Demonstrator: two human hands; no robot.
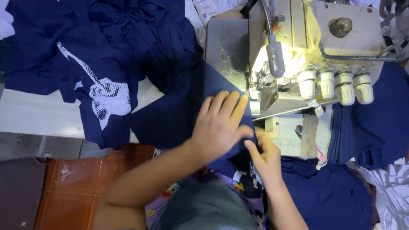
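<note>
At one sewing machine [298, 55], two hands [238, 136] flat, ungripping, on one navy cloth [170, 115].

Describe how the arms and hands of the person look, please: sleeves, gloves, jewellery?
Both forearms are bare, with no sleeves reaching them. The left hand and right hand wear no gloves, and no rings, watch or bracelets are visible. The fingernails look short and unpainted.

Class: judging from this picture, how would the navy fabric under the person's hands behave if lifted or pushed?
The navy fabric probably flops: it lies in folds and drapes off the table. It likely bunches when pushed, since the left hand presses it flat. It looks thin, so probably light.
</note>
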